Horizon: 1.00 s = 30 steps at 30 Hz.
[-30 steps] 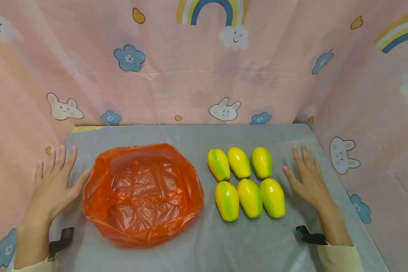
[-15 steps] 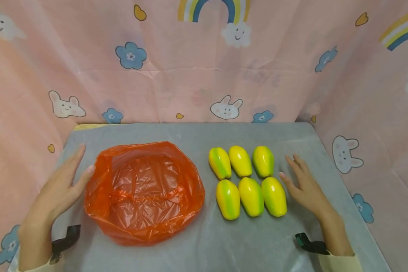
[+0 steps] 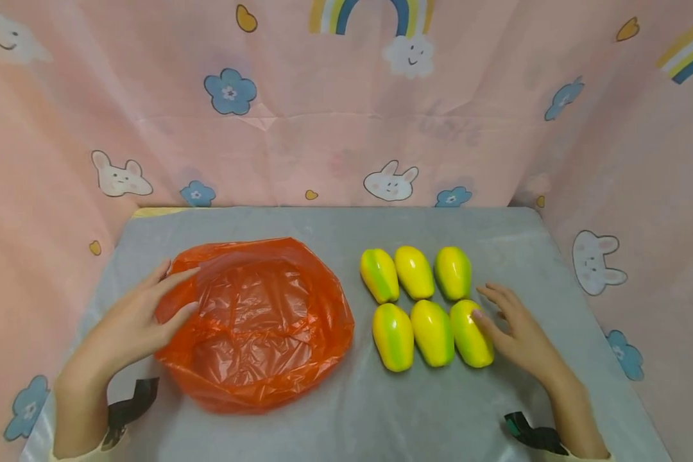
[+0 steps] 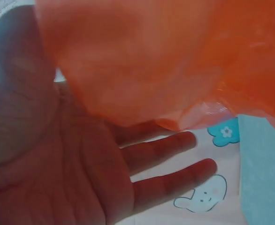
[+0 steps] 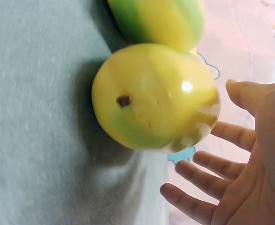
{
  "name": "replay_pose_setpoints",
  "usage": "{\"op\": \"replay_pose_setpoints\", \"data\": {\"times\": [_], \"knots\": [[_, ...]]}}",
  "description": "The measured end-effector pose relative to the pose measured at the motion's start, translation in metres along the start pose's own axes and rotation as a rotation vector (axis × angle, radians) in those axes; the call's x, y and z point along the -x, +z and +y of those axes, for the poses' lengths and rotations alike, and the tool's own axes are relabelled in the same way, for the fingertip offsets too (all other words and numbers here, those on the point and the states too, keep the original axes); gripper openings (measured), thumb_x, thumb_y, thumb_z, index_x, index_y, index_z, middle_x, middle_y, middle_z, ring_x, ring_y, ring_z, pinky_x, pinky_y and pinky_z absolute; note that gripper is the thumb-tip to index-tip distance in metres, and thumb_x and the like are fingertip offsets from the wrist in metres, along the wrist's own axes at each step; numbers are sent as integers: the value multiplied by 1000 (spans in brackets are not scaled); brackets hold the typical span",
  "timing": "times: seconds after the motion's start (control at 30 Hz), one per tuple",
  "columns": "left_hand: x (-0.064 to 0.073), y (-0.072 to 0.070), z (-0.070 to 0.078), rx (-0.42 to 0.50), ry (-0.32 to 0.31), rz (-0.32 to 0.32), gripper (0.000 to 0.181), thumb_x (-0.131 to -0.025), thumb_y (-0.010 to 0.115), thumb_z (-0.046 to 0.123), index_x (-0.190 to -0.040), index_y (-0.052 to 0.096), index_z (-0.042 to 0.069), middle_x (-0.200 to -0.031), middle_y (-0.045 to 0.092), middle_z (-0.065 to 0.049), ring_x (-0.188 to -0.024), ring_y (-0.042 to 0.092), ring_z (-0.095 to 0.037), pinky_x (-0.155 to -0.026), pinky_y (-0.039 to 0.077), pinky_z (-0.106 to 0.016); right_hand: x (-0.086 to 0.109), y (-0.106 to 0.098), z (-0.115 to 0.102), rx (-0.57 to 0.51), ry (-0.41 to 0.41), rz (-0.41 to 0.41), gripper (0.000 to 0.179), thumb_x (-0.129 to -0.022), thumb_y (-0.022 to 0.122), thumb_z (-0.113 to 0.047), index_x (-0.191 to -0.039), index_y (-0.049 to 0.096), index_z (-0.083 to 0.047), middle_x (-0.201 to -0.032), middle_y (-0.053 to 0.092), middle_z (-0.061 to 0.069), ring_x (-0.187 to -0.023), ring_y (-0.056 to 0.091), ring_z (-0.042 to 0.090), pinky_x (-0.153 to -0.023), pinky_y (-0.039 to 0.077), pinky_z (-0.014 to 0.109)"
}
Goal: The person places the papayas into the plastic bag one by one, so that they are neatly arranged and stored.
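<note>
1. We count six glossy yellow-and-green mango-shaped toy fruits, one crumpled translucent orange plastic bag, and two bare hands; all lie on a table covered with a grey cloth.
2. The fruits stand in two rows of three, right of the bag and apart from it; each is oval, yellow with a green stripe or flank, and shiny.
3. The near right fruit is the one in hand; the right wrist view shows it yellow, green toward the underside, with a small brown spot on its end.
4. The right hand lies just beside that fruit, fingers straight and spread, the thumb tip touching its right flank; nothing is gripped.
5. The bag lies open-mouthed, its rim rolled outward, wrinkled throughout.
6. The left hand rests on the bag's left rim, fingers extended and slightly parted, thumb against the plastic; we cannot tell whether it pinches the film.
</note>
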<state>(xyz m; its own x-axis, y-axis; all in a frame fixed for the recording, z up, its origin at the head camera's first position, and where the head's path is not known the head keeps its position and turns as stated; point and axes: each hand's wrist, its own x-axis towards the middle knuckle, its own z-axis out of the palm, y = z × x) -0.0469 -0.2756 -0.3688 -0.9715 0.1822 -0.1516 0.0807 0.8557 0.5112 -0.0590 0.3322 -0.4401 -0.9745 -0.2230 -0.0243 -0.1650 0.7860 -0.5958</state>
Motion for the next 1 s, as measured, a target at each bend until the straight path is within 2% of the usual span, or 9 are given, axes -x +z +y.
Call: {"op": "replay_pose_setpoints", "data": {"times": [0.1, 0.2, 0.3, 0.37, 0.5, 0.57, 0.73, 0.87, 1.0], "knots": [[-5, 0, 2, 9, 7, -22, 73, -102, 66, 46, -163, 42, 14, -173, 23, -30, -150, 33, -61, -107, 36, -83, 4, 2, -1, 16, -24, 22, 55, -106, 62, -29, -154, 50, -4, -159, 45, 26, -135, 55, 45, -100, 54, 64], [-5, 0, 1, 13, 16, -27, 73, -102, 66, 44, -163, 41, 11, -171, 29, -29, -150, 35, -58, -110, 36, -82, 6, 5, -3, 21, -38, 33, 53, -106, 64, -28, -152, 52, -6, -155, 52, 22, -132, 58, 42, -96, 61, 45], [-6, 2, -1, 11, 14, -35, 73, -102, 66, 42, -163, 40, 10, -170, 30, -30, -150, 35, -58, -111, 35, -81, 7, 7, -5, 21, -29, 25, 54, -105, 65, -29, -152, 52, -7, -151, 56, 19, -130, 60, 39, -93, 59, 27], [-7, 4, -3, 12, 4, -50, 74, -102, 66, 42, -163, 39, 11, -171, 26, -31, -149, 35, -59, -110, 36, -82, 8, 8, -7, 24, -13, 19, 56, -105, 66, -31, -153, 52, -6, -151, 56, 20, -130, 60, 39, -93, 61, 29], [-9, 6, -6, 15, -11, -81, 76, -101, 68, 41, -164, 38, 11, -174, 17, -31, -150, 32, -60, -108, 37, -82, 10, 8, -11, 18, 19, 5, 63, -103, 68, -35, -154, 49, -4, -151, 55, 22, -129, 60, 41, -94, 62, 51], [-9, 6, -7, 19, -15, -87, 76, -101, 69, 39, -163, 38, 10, -174, 17, -31, -150, 31, -61, -109, 36, -82, 10, 9, -12, 12, 31, 0, 66, -102, 69, -36, -155, 47, -3, -152, 54, 23, -128, 60, 42, -95, 60, 56], [-8, 7, -10, 17, -14, -82, 73, -99, 71, 28, -162, 40, 6, -167, 30, -36, -148, 34, -60, -112, 34, -81, 12, 10, -14, 29, 60, -16, 70, -101, 70, -40, -157, 46, -4, -154, 52, 24, -127, 60, 43, -98, 58, 60], [-9, 8, -10, 10, 9, -73, 71, -97, 71, 17, -160, 41, 4, -161, 39, -35, -143, 41, -59, -111, 38, -79, 13, 10, -15, 50, 70, -32, 74, -99, 72, -42, -158, 45, -6, -155, 51, 26, -127, 59, 48, -98, 58, 64], [-9, 8, -10, 22, 37, -71, 71, -93, 69, 4, -159, 42, 3, -158, 44, -34, -138, 47, -56, -108, 43, -77, 14, 9, -16, 54, 58, -47, 76, -98, 75, -39, -159, 44, -7, -155, 51, 27, -126, 61, 52, -87, 64, 48]]}}
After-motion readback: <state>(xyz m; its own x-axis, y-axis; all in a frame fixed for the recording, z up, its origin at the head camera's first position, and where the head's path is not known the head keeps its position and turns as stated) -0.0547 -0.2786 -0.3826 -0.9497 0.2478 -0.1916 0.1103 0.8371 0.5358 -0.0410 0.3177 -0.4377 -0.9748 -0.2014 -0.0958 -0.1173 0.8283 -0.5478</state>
